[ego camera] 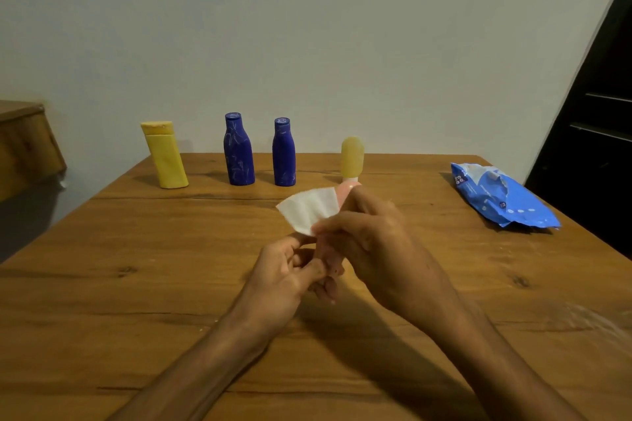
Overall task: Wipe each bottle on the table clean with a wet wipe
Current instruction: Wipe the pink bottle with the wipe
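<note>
Our left hand (284, 273) curls round the bottom of the pink bottle (344, 193) while the right hand (369, 243) pinches the wet wipe (307, 208) against it, over mid-table. We've got plenty of bare wooden table (136, 267) on both sides. Lined up along the far edge are a yellow bottle (166, 155), the left blue bottle (238, 154), the right blue bottle (284, 155) and a pale yellow bottle (352, 155) right behind our fingers. The blue wipes pack (502, 195) sits near the right edge.

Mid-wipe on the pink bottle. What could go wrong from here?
1. The white wet wipe is pinched at one edge by the right hand; most of it sticks out free and may miss the small pink plastic bottle.
2. The left hand seems to hold only the bottle's lower end, so it could slip.
</note>
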